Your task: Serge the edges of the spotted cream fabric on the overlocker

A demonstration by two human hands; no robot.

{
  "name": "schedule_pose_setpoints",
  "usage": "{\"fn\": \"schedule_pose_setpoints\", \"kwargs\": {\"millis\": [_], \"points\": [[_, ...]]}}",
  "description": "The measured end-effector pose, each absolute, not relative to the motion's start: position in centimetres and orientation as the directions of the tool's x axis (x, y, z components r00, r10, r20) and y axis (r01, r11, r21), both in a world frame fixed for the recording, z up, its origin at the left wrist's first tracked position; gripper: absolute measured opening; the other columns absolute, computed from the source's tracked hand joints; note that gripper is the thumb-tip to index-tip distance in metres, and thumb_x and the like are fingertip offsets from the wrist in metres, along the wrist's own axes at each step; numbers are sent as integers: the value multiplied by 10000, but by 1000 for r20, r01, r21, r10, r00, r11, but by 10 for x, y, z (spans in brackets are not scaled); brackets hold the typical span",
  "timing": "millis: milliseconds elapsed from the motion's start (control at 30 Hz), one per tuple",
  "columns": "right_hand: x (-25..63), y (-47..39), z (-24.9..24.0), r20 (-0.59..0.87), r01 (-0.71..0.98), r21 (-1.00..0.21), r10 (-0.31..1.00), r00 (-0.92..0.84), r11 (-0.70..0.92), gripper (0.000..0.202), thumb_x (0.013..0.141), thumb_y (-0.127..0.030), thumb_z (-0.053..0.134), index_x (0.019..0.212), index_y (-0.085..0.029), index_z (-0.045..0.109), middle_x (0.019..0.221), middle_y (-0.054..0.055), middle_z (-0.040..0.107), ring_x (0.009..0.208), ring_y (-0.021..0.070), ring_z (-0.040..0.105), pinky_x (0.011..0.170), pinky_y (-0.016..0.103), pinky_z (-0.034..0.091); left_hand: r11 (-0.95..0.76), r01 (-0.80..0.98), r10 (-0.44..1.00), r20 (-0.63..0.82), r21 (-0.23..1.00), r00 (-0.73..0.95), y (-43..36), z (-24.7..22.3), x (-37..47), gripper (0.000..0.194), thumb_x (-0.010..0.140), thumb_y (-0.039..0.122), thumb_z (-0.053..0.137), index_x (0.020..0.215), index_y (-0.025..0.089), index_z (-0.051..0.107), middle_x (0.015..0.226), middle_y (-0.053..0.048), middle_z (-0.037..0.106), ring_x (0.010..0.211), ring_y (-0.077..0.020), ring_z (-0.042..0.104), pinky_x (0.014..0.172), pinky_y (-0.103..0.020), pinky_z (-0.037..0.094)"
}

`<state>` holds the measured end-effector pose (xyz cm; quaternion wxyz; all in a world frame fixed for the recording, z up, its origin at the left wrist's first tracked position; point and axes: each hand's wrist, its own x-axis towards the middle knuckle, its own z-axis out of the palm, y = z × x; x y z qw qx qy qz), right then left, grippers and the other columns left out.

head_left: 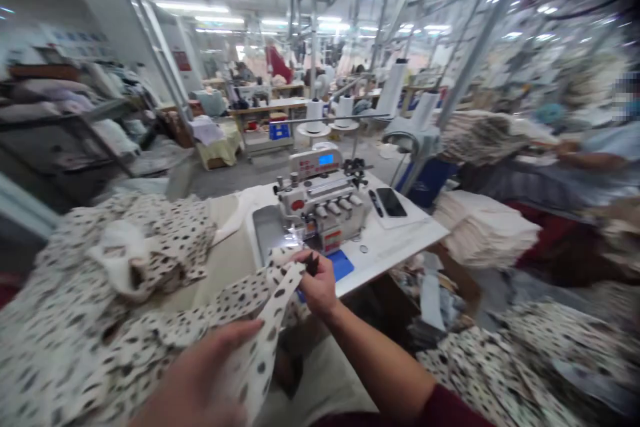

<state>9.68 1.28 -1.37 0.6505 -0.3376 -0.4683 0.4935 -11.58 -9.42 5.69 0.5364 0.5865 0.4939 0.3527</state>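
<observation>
In front of the white overlock sewing machine (323, 197), a white fabric strip with dark spots (273, 320) stretches between my hands. My right hand (320, 283) pinches its upper end, close to the machine's near edge. A small dark piece shows at those fingertips, too unclear to name. Lower and nearer to me, my left hand (205, 373) is blurred, with its thumb lying over the strip; the other fingers are partly hidden. The same spotted fabric runs left into a large heap (170, 240) on the table.
A phone (391, 202) and a slim dark tool (375, 203) lie right of the machine. Thread cones (315, 115) stand behind it. Stacked pale fabric (485, 227) and spotted cloth (490, 373) sit at right. Another person's arm (595, 159) shows at far right.
</observation>
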Motion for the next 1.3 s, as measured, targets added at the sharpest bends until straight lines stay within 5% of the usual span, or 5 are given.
{"fn": "schedule_pose_setpoints", "kwargs": {"millis": [267,500,733,1000,1300], "points": [[284,58,-32,238,710,-703,956,174,45,111,708,-280,535,708,-203,615,641,15,636,667,188,580,643,270,463,523,39,750,-482,851,453,-60,14,-37,723,689,240,735,1366,158,495,891,-92,734,461,-121,601,440,-216,465],[326,65,-26,67,928,-317,971,229,-196,565,828,-272,564,1383,-183,507,1126,155,709,968,276,650,783,336,459,583,-222,803,-510,782,308,-50,-14,5,295,709,297,754,920,132,631,801,-50,675,579,-108,613,435,-177,477],[306,12,-25,161,915,-319,937,309,-247,463,891,-299,522,1335,-175,564,1029,150,716,905,292,672,786,392,481,489,-254,871,-457,834,177,-52,-28,9,430,741,373,780,1058,135,610,629,27,594,460,-61,501,412,-155,391],[216,-26,-31,412,273,-736,730,-545,619,405,825,-203,669,1227,-260,664,1174,107,691,1064,248,648,899,385,525,482,-357,873,-474,801,114,-63,-12,16,657,646,338,866,1170,168,509,727,29,621,580,-80,587,479,-151,402],[211,0,-23,158,351,-898,938,-308,266,258,795,-162,556,928,-213,771,886,37,767,836,211,695,789,328,533,37,210,982,3,977,-190,-66,-27,-32,249,817,299,661,1030,185,599,860,-39,668,723,-152,622,687,-274,509]]}}
